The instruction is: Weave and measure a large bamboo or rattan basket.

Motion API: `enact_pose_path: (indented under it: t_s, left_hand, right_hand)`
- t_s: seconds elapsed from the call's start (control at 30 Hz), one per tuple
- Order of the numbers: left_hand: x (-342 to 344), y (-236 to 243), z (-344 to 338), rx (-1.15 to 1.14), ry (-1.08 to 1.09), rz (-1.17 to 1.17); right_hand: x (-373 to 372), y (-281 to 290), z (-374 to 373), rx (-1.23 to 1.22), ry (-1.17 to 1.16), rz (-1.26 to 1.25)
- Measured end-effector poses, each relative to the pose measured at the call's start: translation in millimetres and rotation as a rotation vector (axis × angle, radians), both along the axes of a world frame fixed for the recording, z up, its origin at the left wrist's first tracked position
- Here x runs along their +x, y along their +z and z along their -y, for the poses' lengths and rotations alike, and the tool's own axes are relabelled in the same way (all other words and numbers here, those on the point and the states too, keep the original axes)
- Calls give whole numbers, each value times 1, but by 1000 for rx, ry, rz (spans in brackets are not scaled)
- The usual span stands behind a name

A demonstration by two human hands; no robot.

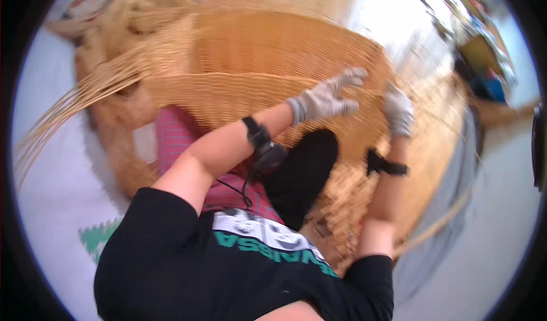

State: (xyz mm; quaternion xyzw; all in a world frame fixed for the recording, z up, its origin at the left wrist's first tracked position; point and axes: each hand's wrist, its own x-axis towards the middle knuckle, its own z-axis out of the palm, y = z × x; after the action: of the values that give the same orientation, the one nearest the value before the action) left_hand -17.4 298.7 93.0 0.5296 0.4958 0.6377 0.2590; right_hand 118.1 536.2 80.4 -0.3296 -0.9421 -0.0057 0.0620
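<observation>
Large woven basket is set across the scene just beyond the lap, its hollow facing up, long walls running left to right. Near wall is set close to the knees, likely so the right end can be reached by both hands and steadied by the legs; contact with the legs can't be confirmed.

Left hand, gloved, is held over the near wall toward the right end. Fingers are spread wide, nothing seen gripped; touch on the rim can't be told. Seems kept loose for guiding rather than clamping.

Right hand, also gloved, is placed at the basket's right end, fingers pointed to the far side and partly curled. Blurred: whether rim or cane is pinched cannot be told. Probably put there as a brace.

Gloves are presumably worn against rough cane edges. Loose canes are left fanned out past the basket's left end, likely so they stay untangled and away from the hands. Plaid cloth is seen at the near left, beside the basket. Grey cloth is laid at the near right, well apart from the basket.
</observation>
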Motion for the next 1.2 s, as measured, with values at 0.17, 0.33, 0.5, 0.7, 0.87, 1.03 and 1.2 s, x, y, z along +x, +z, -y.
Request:
enact_pose_path:
  t_s: [0.17,0.33,0.5,0.7,0.87,1.03,1.2]
  left_hand:
    - [-161,-34,273,-228,1075,133]
    - [-253,-86,453,-1197,1563,-28]
    - [-229,-101,469,-791,1087,192]
    - [-185,-82,486,-663,1028,75]
    - [-220,-47,479,-402,1081,-423]
    - [-240,-29,489,-1024,1057,-568]
    - [-226,-49,498,-1003,1101,-431]
  right_hand:
    - [-16,7,-34,-223,-89,-91]
    - [-25,-17,-60,-367,-290,-172]
    - [-40,-38,-105,-164,-313,-299]
    - [-126,16,66,-150,90,-940]
    - [-251,30,403,-1879,527,-869]
    - [-395,14,533,-899,116,-551]
    - [-487,-64,534,-1254,-82,-437]
